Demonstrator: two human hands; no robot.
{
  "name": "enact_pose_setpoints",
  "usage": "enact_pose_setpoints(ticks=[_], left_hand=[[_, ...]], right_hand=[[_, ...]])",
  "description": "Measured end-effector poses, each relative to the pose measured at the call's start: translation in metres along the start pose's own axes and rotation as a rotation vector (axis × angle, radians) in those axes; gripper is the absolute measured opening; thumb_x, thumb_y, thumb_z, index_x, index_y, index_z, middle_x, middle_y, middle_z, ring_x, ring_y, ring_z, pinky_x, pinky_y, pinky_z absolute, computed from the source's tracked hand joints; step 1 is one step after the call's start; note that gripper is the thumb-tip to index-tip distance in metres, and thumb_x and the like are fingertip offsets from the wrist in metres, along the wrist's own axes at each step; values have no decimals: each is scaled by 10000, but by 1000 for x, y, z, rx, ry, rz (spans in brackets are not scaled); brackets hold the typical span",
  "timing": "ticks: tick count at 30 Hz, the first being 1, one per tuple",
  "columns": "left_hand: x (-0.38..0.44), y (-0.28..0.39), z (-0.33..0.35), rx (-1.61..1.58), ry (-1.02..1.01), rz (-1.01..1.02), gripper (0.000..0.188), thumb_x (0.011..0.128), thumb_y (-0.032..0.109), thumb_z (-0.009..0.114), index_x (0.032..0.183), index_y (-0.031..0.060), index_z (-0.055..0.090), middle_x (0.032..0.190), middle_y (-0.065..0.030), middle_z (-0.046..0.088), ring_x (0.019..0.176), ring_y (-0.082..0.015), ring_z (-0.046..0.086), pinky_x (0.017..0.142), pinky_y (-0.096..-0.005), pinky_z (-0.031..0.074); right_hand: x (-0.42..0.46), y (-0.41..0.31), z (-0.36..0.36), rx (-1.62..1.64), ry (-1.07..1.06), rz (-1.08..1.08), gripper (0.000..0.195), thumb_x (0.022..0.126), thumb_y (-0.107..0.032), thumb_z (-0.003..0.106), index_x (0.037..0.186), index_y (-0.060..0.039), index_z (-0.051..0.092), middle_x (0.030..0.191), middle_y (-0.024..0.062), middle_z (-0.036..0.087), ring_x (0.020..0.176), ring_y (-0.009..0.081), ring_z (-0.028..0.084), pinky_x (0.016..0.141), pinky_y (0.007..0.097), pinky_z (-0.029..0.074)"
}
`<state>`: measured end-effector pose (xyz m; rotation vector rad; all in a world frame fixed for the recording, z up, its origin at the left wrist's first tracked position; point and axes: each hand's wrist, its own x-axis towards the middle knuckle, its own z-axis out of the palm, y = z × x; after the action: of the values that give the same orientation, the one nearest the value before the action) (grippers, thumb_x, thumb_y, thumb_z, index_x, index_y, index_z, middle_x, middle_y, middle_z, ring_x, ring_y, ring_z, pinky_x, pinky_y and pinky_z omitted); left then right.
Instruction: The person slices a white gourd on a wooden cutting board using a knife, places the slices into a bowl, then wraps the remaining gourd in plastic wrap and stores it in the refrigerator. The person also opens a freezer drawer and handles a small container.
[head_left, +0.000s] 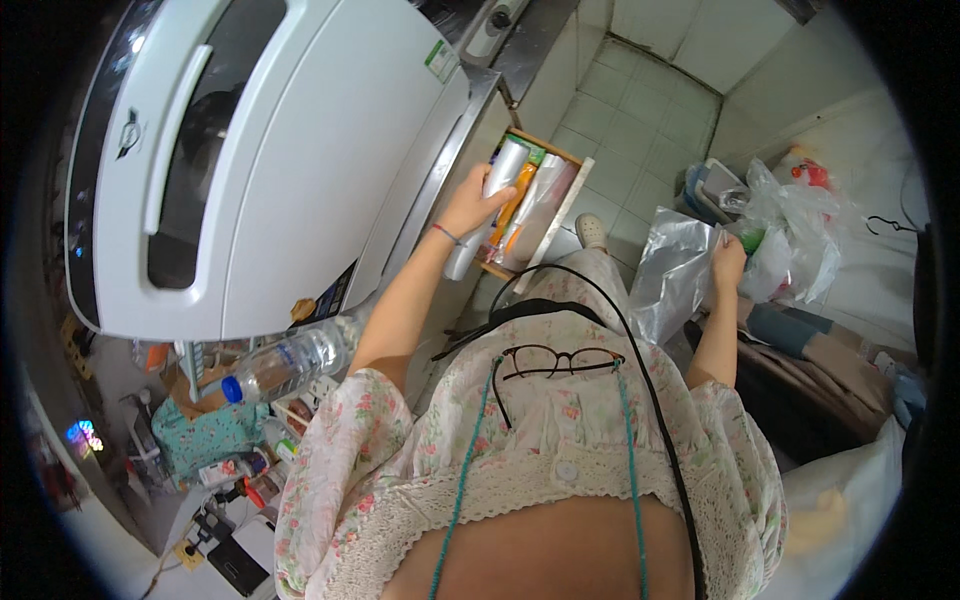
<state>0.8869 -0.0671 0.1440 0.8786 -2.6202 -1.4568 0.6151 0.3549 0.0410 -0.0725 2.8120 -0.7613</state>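
My left hand (471, 204) grips a silvery roll (506, 166), which looks like foil or plastic film. The roll is tilted over an open drawer (568, 206). Inside the drawer lie an orange package (523, 184), a clear-wrapped white roll (541, 187) and a green package (534, 150). Out to the right, my right hand (727, 261) pinches the top corner of a shiny silver sheet or bag (671, 266), which hangs down beside my leg. Its lower edge is partly behind my clothing.
A large white appliance (315, 172) stands on the steel-edged counter at left. Below it lie a clear plastic bottle (289, 367) with a blue cap and a teal patterned bag (202, 435). Clear plastic bags (795, 225) sit on the tiled floor (637, 112) at right. Glasses (559, 360) hang at my chest.
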Motion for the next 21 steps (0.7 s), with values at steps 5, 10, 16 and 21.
enact_pose_setpoints(ticks=[5, 10, 16, 21], left_hand=[[55, -94, 71, 166, 163, -122, 708, 795, 404, 754, 1307, 7, 469, 1169, -194, 632, 1081, -349, 613, 923, -434, 471], [78, -93, 112, 354, 283, -33, 629, 808, 299, 754, 1282, -17, 490, 1127, -224, 585, 1111, -390, 545, 966, -407, 439], [146, 47, 144, -646, -108, -137, 592, 892, 207, 694, 1375, 1, 421, 1374, -119, 482, 1250, -218, 478, 1053, -362, 396], [201, 160, 121, -593, -224, 274, 597, 820, 238, 768, 1314, 35, 501, 1222, -95, 604, 1104, -174, 576, 876, -300, 473]], right_hand=[[-6, -34, -10, 47, -54, -121, 273, 926, -270, 553, 1001, -47, 692, 912, 239, 664, 877, 420, 631, 774, 440, 487], [23, -87, -28, 72, -106, -217, 266, 905, -299, 613, 952, -49, 692, 818, 228, 652, 775, 421, 617, 705, 452, 483], [88, -194, -45, 91, -249, -495, 330, 895, -336, 632, 812, -17, 637, 727, 219, 601, 680, 417, 570, 621, 452, 457], [113, -287, -80, 266, -440, -777, 338, 877, -364, 666, 840, -28, 674, 688, 180, 609, 613, 332, 566, 596, 397, 462]])
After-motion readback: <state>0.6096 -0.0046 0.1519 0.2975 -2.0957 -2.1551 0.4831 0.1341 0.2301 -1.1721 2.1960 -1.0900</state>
